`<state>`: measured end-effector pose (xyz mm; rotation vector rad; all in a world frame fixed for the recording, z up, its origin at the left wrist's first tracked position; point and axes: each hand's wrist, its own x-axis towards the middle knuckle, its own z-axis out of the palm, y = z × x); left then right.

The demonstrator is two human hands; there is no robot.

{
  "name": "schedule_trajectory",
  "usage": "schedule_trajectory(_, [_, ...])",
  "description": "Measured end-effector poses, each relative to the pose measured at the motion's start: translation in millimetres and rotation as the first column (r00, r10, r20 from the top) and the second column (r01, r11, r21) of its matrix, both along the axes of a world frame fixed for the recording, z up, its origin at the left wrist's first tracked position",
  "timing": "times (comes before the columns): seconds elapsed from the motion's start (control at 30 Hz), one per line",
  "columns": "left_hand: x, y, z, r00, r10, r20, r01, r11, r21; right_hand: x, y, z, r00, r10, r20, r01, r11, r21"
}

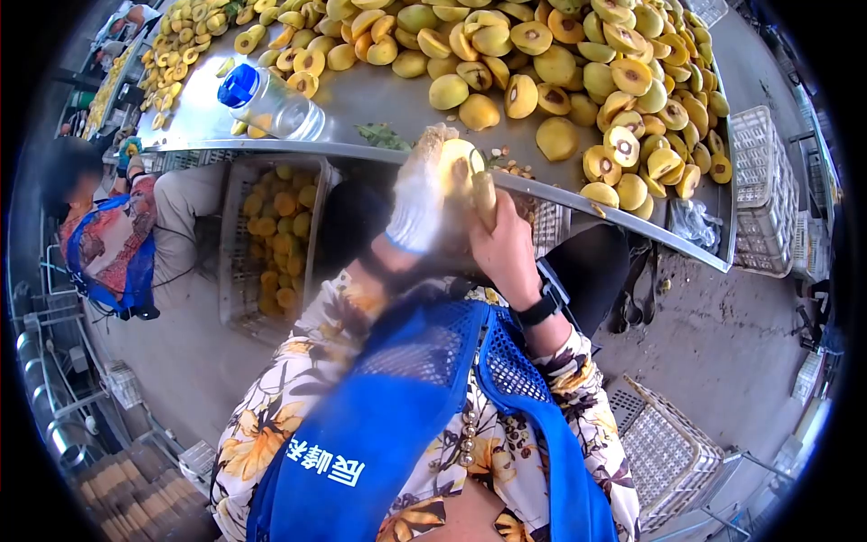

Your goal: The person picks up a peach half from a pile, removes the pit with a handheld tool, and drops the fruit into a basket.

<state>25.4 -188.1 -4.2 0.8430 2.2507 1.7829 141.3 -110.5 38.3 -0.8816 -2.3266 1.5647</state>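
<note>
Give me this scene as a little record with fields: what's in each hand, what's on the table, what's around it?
Left hand: gloved, holding a cut yellow fruit
Right hand: ungloved, holding a yellowish item, too blurred to name
Table: heaped fruit, many pieces cut open
Bottle: clear, blue-capped, on the table
Crate: by the table's near edge, holding fruit
Nearby: a co-worker at left
</note>
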Motion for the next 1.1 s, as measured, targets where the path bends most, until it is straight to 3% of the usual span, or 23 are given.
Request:
schedule_trajectory(0.07, [-11,1,-12,0.972,0.001,0.235,-0.037,0.988,0.149,7,-4,-3,0.997,0.070,0.030,-0.071,0.997,0.035])
schedule_trajectory(0.13, [-8,0,-8,0.999,0.036,-0.027,-0.034,0.997,0.065,8,-8,-6,0.997,0.083,-0.002,-0.083,0.993,0.084])
schedule_trajectory(0.2, [-5,-3,0,0.930,0.020,-0.368,-0.076,0.988,-0.138,9,-11,-3,0.997,0.075,-0.013,-0.074,0.994,0.077])
schedule_trajectory(0.27, [-1,1,-1,1.000,0.025,0.008,-0.025,0.996,0.083,9,-11,-4,0.996,0.082,-0.019,-0.080,0.994,0.071])
schedule_trajectory(0.33, [3,2,3,0.986,-0.018,0.168,-0.012,0.985,0.174,10,-12,-4,0.996,0.091,0.018,-0.092,0.994,0.065])
schedule_trajectory(0.4, [5,0,11,0.992,-0.032,0.119,0.016,0.991,0.130,10,-13,-2,0.990,0.103,0.097,-0.109,0.992,0.056])
schedule_trajectory(0.5, [4,-2,9,0.997,-0.026,0.077,0.021,0.998,0.062,12,-14,-1,0.991,0.119,0.066,-0.123,0.991,0.060])
schedule_trajectory(0.73, [7,3,3,0.974,-0.003,0.225,-0.042,0.980,0.194,9,-22,-1,0.996,0.077,0.044,-0.079,0.996,0.044])
schedule_trajectory(0.9, [13,-1,14,0.983,0.029,-0.179,-0.029,1.000,0.001,9,-25,-1,0.999,0.043,-0.002,-0.043,0.997,0.058])
schedule_trajectory(0.97, [14,0,10,0.999,0.031,-0.023,-0.030,0.999,0.036,9,-28,1,1.000,0.021,0.014,-0.022,0.999,0.042])
schedule_trajectory(1.03, [13,1,8,0.999,0.021,0.026,-0.022,0.998,0.054,8,-29,1,1.000,0.007,0.017,-0.007,0.999,0.045])
schedule_trajectory(1.1, [13,-1,9,0.999,0.010,-0.040,-0.009,0.999,0.036,8,-30,-1,1.000,0.002,0.008,-0.003,0.998,0.063])
